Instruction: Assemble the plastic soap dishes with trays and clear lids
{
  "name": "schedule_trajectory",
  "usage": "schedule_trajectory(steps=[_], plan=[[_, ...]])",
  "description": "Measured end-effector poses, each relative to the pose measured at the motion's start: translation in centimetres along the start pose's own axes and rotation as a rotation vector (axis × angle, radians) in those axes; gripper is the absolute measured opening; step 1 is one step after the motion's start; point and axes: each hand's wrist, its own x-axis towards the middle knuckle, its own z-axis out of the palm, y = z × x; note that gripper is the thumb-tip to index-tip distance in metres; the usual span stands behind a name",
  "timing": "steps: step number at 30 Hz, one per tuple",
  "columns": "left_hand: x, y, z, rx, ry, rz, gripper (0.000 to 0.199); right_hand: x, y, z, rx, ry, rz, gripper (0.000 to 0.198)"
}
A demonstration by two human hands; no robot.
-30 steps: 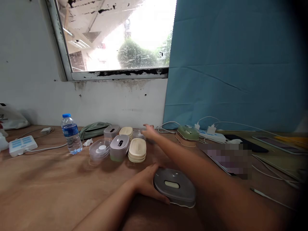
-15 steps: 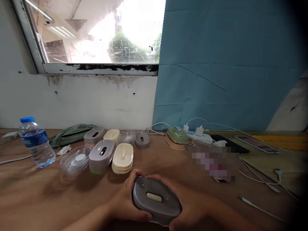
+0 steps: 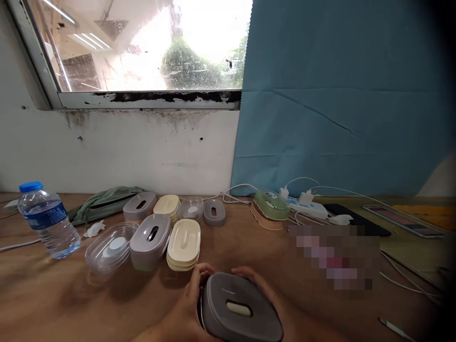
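Head view: in the near middle of a brown worktop [image 3: 64, 299], a dark grey rounded box [image 3: 254, 294] with a cream strip showing through its lid slot sits between two bare hands. The left hand [image 3: 188, 301] has its grip closed around the box's left side; the right hand [image 3: 280, 301] clasps its right side. Farther left stand stacked cream lids [image 3: 184, 240], a lilac-grey slotted box [image 3: 150, 235] and clear stacked trays [image 3: 107, 249]. At far left, a water bottle [image 3: 48, 223] wears a blue label with pale lettering, too blurred to read. Far right, a green container [image 3: 271, 205] bears a small mark, also illegible, near a white power strip [image 3: 309, 209].
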Motion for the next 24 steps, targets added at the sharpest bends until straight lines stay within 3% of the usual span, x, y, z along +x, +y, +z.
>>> schedule_trajectory(steps=[4, 8, 10, 12, 18, 24], plan=[[-0.1, -0.6, 0.0, -0.055, 0.015, 0.000, 0.098, -0.4, 1.6, -0.5, 0.145, 0.208, -0.044, 0.085], [0.0, -0.8, 0.0, -0.035, -0.012, 0.005, 0.089, 0.9, 3.4, -2.3, 0.237, 0.490, 0.005, 0.072], [0.1, -0.5, 0.0, -0.036, -0.036, 0.002, 0.083, 2.8, 4.0, -3.4, 0.071, 0.594, 0.032, 0.065], [0.2, -0.2, 0.0, -0.056, -0.047, -0.010, 0.080, 5.5, 4.4, -4.5, -0.221, 0.780, 0.083, 0.060], [0.1, 0.1, -0.1, -0.116, -0.077, -0.020, 0.078, 13.9, 6.2, -6.5, -0.464, 1.050, 0.151, 0.048], [0.1, 0.0, -0.1, -0.136, -0.106, -0.030, 0.074, 17.1, 6.5, -7.2, -0.691, 1.072, 0.228, 0.047]])
